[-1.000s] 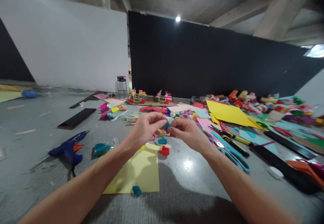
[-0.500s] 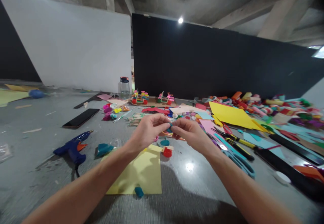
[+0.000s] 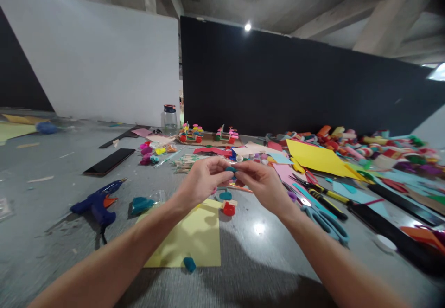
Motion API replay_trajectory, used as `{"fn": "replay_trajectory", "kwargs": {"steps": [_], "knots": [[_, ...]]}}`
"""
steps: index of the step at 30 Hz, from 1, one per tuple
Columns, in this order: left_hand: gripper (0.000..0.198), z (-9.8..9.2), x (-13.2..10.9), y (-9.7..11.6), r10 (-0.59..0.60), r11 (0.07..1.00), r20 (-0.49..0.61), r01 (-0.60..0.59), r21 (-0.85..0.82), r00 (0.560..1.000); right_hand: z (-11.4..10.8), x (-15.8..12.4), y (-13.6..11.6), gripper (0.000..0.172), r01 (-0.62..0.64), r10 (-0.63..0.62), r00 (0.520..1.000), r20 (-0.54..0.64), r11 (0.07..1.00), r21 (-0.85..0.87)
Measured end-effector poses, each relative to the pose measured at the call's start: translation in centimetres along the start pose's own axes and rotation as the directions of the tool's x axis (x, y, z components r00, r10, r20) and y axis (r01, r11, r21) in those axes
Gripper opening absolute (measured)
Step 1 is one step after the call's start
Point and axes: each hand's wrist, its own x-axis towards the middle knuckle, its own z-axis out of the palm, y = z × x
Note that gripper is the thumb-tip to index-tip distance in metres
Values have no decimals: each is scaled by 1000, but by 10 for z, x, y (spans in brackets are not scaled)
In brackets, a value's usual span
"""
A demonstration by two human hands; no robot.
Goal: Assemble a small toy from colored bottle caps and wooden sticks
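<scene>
My left hand [image 3: 201, 180] and my right hand [image 3: 262, 182] meet above the grey floor, fingertips pinched together on a small teal piece [image 3: 231, 170]. Just below them lie a teal cap [image 3: 225, 195] and a red cap with a wooden stick [image 3: 228, 208]. A pale yellow sheet [image 3: 189, 238] lies under my left forearm, with another teal bit [image 3: 189, 264] at its near edge.
A blue glue gun [image 3: 97, 203] lies at the left beside a teal scrap [image 3: 141, 204]. A dark phone [image 3: 109, 161] lies further back. Teal scissors [image 3: 325, 222], a yellow-black cutter [image 3: 325, 196], coloured paper and several small models [image 3: 189, 133] fill the right and back.
Both hands have stayed together on the small teal piece, rising slightly; the view has shifted a little.
</scene>
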Motion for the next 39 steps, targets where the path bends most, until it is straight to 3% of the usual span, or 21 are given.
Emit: {"fn": "replay_trajectory", "kwargs": {"steps": [8,15,23,29,32,39], "knots": [[6,2,0,8,-58,997,-105,52,-53,993,5,-3,-1,26,147,-153,988,-30,979,-141],[7,1,1,4,-3,1000,-95,1,-26,995,6,-3,1,23,38,-42,996,-77,998,-45],[15,-5,1,0,37,986,-26,-32,163,999,1,2,-1,23,-82,86,995,-41,993,90],[14,2,-1,2,56,993,-31,-53,101,998,2,3,1,28,-161,153,986,70,978,133],[6,5,-2,4,53,995,-8,-52,85,999,1,4,0,32,-169,160,984,81,977,131],[9,-3,1,2,3,998,2,-3,61,1000,-3,4,-6,25,-150,144,987,74,985,87]]}}
